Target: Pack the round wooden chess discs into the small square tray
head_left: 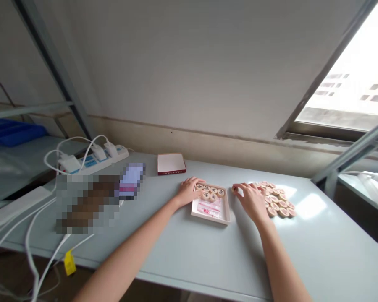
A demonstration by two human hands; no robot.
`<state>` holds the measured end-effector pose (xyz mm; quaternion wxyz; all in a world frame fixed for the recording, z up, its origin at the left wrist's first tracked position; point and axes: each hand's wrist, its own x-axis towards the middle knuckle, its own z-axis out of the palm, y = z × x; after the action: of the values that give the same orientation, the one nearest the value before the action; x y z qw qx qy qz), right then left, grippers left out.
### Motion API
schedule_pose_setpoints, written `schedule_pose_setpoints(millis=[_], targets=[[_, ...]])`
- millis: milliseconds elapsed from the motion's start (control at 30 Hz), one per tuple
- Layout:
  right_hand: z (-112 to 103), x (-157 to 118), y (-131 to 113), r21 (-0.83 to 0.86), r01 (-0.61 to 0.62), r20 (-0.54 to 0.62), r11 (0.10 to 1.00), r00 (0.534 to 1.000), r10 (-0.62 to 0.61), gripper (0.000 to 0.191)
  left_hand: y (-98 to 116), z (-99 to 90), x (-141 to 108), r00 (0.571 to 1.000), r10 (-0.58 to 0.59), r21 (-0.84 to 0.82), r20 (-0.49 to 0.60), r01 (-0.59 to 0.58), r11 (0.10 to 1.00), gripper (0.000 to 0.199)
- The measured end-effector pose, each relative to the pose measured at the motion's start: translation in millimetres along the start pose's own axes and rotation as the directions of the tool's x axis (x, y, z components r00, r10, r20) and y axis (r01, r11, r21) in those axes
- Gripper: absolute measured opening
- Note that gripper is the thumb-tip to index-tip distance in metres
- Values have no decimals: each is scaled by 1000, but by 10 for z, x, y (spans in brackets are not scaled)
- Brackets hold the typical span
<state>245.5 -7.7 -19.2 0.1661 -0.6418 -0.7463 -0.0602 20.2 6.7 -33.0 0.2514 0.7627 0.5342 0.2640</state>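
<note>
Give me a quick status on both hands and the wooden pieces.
Left hand rests on the white tray, touching the pieces in it. Right hand pinches one piece beside the loose pile. Nothing lies between tray and pile.

A shallow white box (pixel 211 206) lies flat near the middle of the table, toward its far edge. Six round wooden pieces (pixel 209 191) with dark characters lie face up along the box's far side, in two short rows. Just right of the box, more such discs (pixel 279 200) cluster flat on the tabletop.
</note>
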Motion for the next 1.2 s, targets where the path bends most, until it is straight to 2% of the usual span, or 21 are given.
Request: schedule_pose_setpoints(millis=[133,200,267,333,467,633,733,833,933,1033,1133,1200], targets=[[-116,-3,-42,243,76,21,967,996,-83,21,8,-1,0,1000,5,4,-7,-5,1000,31],[-163,-12,-85,359,123,93,925,982,-167,22,11,-3,2,1000,6,13,-3,-6,1000,31],[-187,-28,-140,401,158,187,903,950,-249,18,10,-3,5,1000,6,18,0,-6,1000,32],[-185,-47,-196,371,180,236,911,931,-280,15,6,-1,7,1000,7,19,1,-7,1000,32],[-150,-73,-287,246,183,194,952,953,-234,13,2,-3,9,1000,22,11,-8,-22,1000,33],[-149,-72,-343,215,185,183,959,957,-225,4,-8,8,13,1000,19,21,-4,-19,1000,31],[-149,-59,-339,199,190,194,961,954,-229,8,-27,50,13,1000,23,47,-17,-22,999,30],[-95,-40,-276,220,205,191,954,950,-248,18,7,7,-39,993,62,110,-101,-50,993,33],[7,-14,-185,238,201,141,950,961,-239,32,111,-263,-230,961,155,251,-231,-96,963,35],[91,5,-135,227,210,79,951,969,-233,42,113,-728,-622,931,190,327,-311,-83,941,29],[115,10,-151,206,231,47,951,968,-246,48,-194,-1205,-1128,933,84,362,-349,52,931,30],[112,13,-176,185,242,43,952,966,-254,50,-531,-1453,-1436,904,-28,352,-426,194,915,36]])
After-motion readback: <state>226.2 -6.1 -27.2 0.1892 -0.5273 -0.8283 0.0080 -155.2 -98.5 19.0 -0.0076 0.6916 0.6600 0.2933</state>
